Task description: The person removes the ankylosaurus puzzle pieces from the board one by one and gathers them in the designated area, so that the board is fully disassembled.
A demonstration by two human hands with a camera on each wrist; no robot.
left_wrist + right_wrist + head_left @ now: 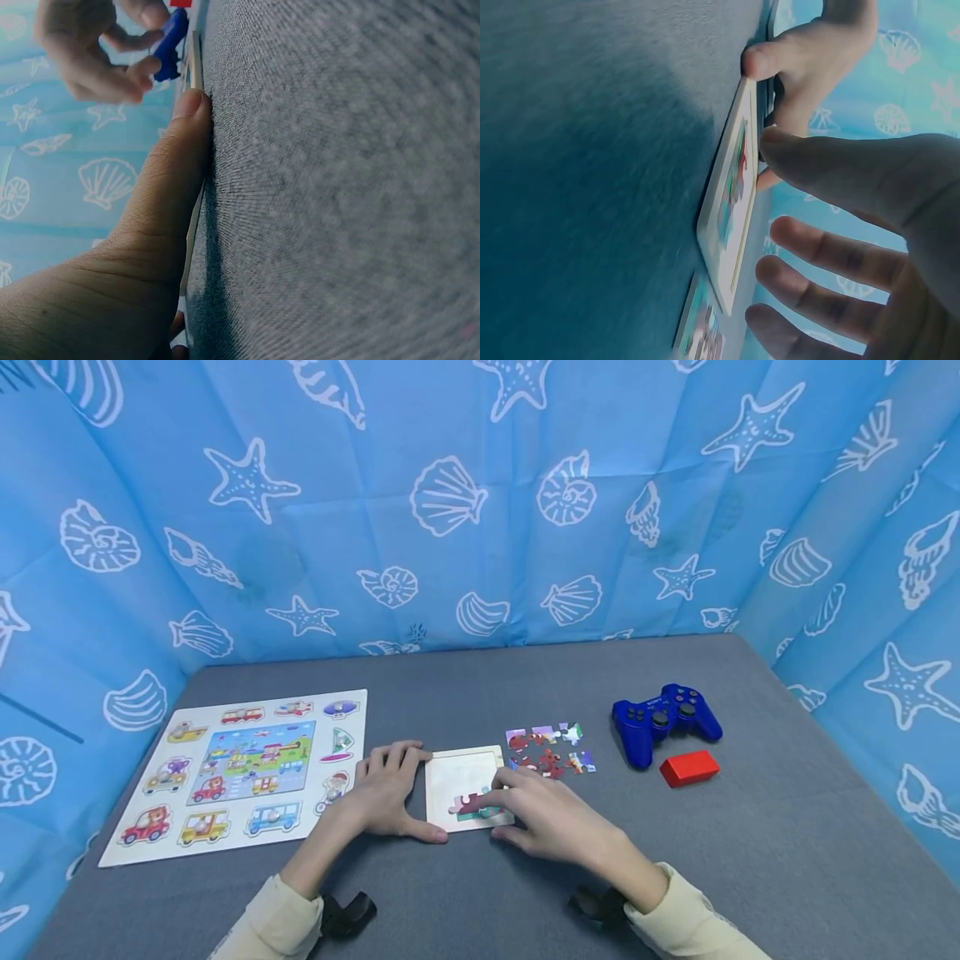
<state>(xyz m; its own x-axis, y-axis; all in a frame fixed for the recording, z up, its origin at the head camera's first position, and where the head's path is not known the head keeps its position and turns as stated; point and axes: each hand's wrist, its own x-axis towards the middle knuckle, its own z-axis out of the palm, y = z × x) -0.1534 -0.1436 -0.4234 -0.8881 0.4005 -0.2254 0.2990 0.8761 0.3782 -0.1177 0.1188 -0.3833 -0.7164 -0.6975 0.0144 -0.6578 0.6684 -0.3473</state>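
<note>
A small square wooden puzzle tray lies on the table, with joined jigsaw pieces along its lower right part. My left hand rests at the tray's left side, its thumb along the near left corner and index finger at the far left corner. Over the right part of the tray is my right hand, fingertips above the pieces. In the right wrist view its fingers are spread, with nothing seen between them. Further loose jigsaw pieces lie beyond the tray's right side, partly hidden by this hand.
A large vehicle peg puzzle board lies at the left. To the right are a blue game controller and a red block. A blue shell-patterned curtain rises behind and at both sides of the grey table.
</note>
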